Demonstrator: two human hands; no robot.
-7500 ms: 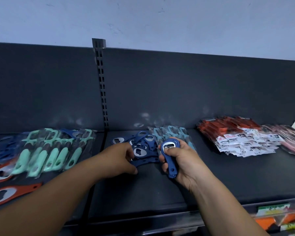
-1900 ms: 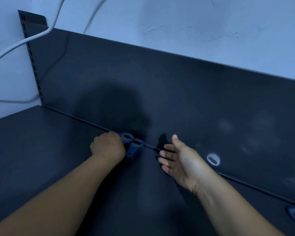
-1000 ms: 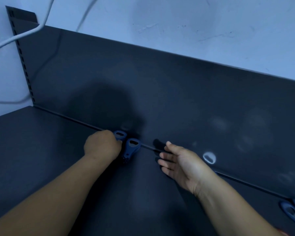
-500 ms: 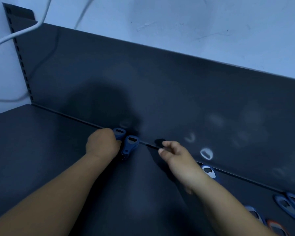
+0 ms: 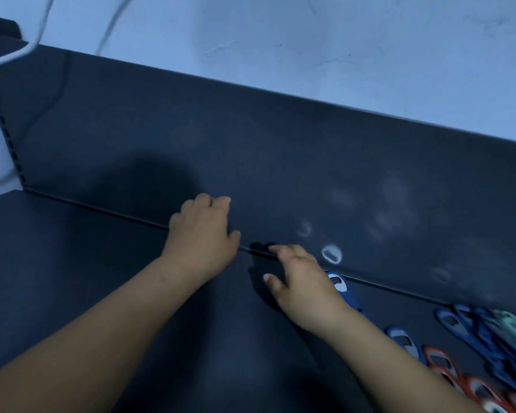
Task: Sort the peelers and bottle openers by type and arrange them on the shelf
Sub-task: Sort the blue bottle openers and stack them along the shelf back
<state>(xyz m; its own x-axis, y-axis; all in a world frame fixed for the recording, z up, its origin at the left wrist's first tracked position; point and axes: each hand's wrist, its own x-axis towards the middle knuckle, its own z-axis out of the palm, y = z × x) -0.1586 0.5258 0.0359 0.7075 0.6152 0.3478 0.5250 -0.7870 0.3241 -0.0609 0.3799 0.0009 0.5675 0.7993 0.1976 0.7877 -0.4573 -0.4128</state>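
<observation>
Risking a muddle: right hand (image 5: 301, 289), fingers spread & gripping nothing visible, lies partly over a blue bottle opener (image 5: 341, 289) flat on the shelf (image 5: 72, 278) by the back panel (image 5: 251, 159); a careless sweep could shove it askew or into the mixed blue/orange openers (image 5: 438, 360) nearby at right. Meanwhile left hand (image 5: 203, 236) sits curled at the back edge, can't tell if it holds anything. Opener: blue body, pale metal head, prob. slippery.

Blue bottle openers (image 5: 402, 341) lying flat, orange openers (image 5: 438, 360) nearby
</observation>
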